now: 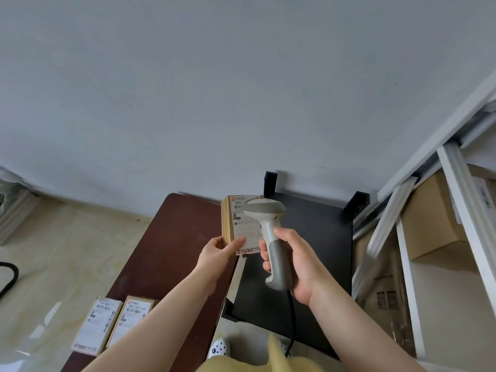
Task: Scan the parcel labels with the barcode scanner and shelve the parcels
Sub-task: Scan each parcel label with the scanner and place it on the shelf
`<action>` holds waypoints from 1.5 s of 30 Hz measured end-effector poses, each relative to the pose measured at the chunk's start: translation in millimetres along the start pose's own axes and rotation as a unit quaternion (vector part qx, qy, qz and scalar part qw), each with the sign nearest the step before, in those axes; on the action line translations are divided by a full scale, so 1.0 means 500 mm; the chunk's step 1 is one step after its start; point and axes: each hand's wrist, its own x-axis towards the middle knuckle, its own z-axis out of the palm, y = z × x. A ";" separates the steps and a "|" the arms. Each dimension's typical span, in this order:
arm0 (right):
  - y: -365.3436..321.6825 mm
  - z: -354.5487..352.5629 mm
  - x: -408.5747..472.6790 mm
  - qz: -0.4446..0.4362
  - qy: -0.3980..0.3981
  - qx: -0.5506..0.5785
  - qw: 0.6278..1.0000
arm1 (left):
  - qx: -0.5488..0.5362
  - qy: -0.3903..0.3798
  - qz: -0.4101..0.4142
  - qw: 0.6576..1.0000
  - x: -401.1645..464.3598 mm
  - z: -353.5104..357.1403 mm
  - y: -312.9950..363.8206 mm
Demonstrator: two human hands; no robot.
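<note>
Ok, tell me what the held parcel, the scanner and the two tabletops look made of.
Parcel: brown cardboard, matte, with a white paper label.
Scanner: likely moulded plastic, smooth off-white body with a grey grip, black cable below.
Left tabletop: dark reddish-brown, faint sheen; probably wood or laminate.
Right tabletop: black, matte; material unclear, maybe painted board or metal.

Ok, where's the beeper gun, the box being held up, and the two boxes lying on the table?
barcode scanner (268, 224), head view, on its pale neck above the hand.
held parcel (245, 226), head view, on its white label.
two parcels on the table (115, 324), head view, where the pair meet.
</note>
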 end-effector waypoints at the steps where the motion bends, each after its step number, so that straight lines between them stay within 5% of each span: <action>1: 0.000 -0.001 0.002 0.002 0.004 0.003 1.000 | 0.002 -0.002 0.003 1.000 0.001 0.003 0.001; 20: 0.015 -0.043 0.008 -0.039 0.015 -0.036 0.998 | -0.011 -0.007 0.007 1.000 0.003 -0.002 -0.003; 25: 0.042 -0.091 0.040 -0.077 0.136 -0.090 0.984 | -0.022 0.010 0.001 1.000 0.001 -0.028 -0.007; 32: 0.121 -0.194 0.136 -0.102 0.345 -0.219 0.907 | -0.041 0.020 -0.015 0.999 -0.012 -0.055 -0.038; 45: 0.158 -0.244 0.260 -0.048 0.372 -0.216 0.901 | -0.087 0.011 -0.011 0.996 -0.061 -0.072 -0.077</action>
